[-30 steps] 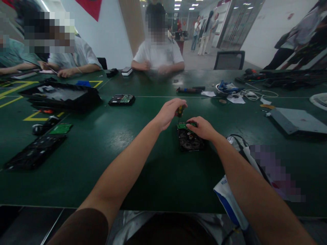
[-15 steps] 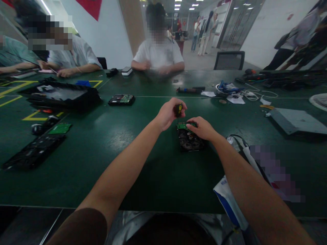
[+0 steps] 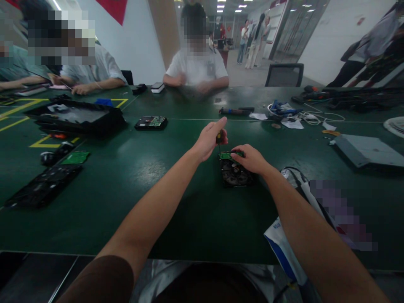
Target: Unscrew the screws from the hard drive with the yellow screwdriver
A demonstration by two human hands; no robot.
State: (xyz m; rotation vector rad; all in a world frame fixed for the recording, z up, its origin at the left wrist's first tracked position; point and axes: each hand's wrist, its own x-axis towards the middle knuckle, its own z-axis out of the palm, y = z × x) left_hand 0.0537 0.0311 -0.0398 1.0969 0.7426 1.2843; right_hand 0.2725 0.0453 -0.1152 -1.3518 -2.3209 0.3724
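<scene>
A black hard drive (image 3: 235, 172) with a green circuit board (image 3: 225, 155) at its far end lies on the green table (image 3: 176, 202). My left hand (image 3: 210, 139) grips a small screwdriver (image 3: 219, 137) with a yellow and black handle, held upright with its tip down on the board; the index finger is stretched forward. My right hand (image 3: 251, 159) rests on the drive's far right corner, fingers curled onto the board's edge.
Another hard drive (image 3: 150, 122), a black tray (image 3: 75, 118), a loose green board (image 3: 75, 158) and a black keyboard-like panel (image 3: 42, 191) lie to the left. Cables and papers (image 3: 293, 113), a grey plate (image 3: 368, 149), a bag (image 3: 293, 244) sit right. People sit across the table.
My left hand has turned on the screwdriver handle, and its index finger now points forward. The right hand and the drive have stayed put.
</scene>
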